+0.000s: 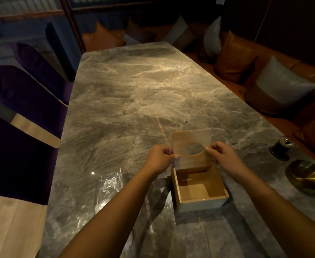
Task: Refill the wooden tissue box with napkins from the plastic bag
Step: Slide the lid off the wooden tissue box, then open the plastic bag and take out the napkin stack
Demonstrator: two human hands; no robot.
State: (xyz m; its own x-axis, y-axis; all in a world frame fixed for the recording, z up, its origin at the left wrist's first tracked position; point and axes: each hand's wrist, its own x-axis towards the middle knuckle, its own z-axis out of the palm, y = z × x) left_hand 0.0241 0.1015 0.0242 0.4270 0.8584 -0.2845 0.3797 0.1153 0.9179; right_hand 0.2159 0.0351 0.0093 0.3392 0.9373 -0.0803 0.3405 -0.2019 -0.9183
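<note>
While both hands, left [161,157] and right [223,155], pinch the lid [192,146], the wooden tissue box [199,189] sits empty.

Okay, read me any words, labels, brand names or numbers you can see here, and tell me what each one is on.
None can be read.
Wooden box and its lid: plain wood, no lettering.
Plastic bag: clear, no print visible.
Dark jar and brass bowl: too dim to show any marking.

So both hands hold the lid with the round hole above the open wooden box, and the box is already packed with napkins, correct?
Not quite. The head view shows both hands, left and right, holding the lid above the wooden box, but the box is empty, bare wood inside.
</note>
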